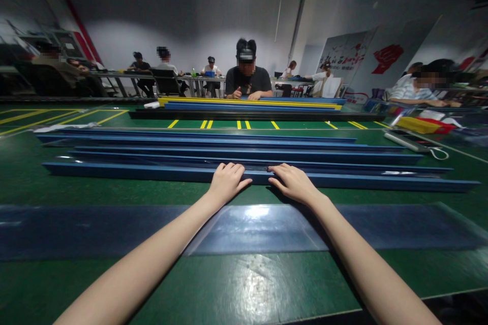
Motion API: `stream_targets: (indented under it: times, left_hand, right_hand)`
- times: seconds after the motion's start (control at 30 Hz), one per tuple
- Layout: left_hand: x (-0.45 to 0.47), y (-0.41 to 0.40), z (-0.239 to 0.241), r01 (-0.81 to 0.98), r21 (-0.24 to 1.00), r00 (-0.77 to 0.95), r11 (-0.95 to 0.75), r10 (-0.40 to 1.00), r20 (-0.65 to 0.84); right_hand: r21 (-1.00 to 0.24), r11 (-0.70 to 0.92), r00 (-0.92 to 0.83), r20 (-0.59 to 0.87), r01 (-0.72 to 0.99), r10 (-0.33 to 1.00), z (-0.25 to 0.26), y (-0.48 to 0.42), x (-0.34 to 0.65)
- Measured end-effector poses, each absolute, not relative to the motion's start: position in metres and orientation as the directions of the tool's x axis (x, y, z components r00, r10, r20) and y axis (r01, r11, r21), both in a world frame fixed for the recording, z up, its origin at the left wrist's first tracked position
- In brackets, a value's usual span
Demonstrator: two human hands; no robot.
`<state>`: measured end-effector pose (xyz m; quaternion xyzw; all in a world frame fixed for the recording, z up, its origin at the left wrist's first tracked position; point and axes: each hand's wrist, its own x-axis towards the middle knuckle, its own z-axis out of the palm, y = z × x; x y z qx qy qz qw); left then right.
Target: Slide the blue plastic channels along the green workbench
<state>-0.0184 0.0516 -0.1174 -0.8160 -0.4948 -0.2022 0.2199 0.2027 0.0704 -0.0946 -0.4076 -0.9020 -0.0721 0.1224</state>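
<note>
Both my arms reach forward over a green floor surface. My left hand (227, 181) and my right hand (292, 182) rest side by side on the nearest long blue strip (125, 172), fingers curled over its top edge, pressing or gripping it. Several more long blue strips (244, 154) lie parallel just behind it. A wide dark blue glossy sheet (267, 228) lies flat under my forearms, nearer to me.
A person sits facing me behind a stack of yellow and blue strips (251, 105). Other people sit at tables along the back wall and at the right. A white tube with a cord (404, 142) and red and yellow pieces (423, 125) lie at right.
</note>
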Motion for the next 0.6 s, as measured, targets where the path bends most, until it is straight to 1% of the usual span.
stream_targets:
  times: [0.2, 0.4, 0.6]
  left_hand:
    - [-0.018, 0.051, -0.116, 0.898, -0.167, 0.428, -0.406, 0.725, 0.540]
    - [-0.017, 0.051, -0.116, 0.902, -0.165, 0.423, -0.399, 0.735, 0.531]
    - [-0.018, 0.051, -0.117, 0.901, -0.173, 0.425, -0.397, 0.731, 0.534]
  right_hand:
    - [0.069, 0.666, -0.652, 0.303, 0.742, 0.695, -0.094, 0.070, 0.198]
    - [0.033, 0.695, -0.669, 0.309, 0.718, 0.676, -0.092, 0.068, 0.188]
    - [0.054, 0.688, -0.672, 0.285, 0.724, 0.684, -0.094, 0.070, 0.188]
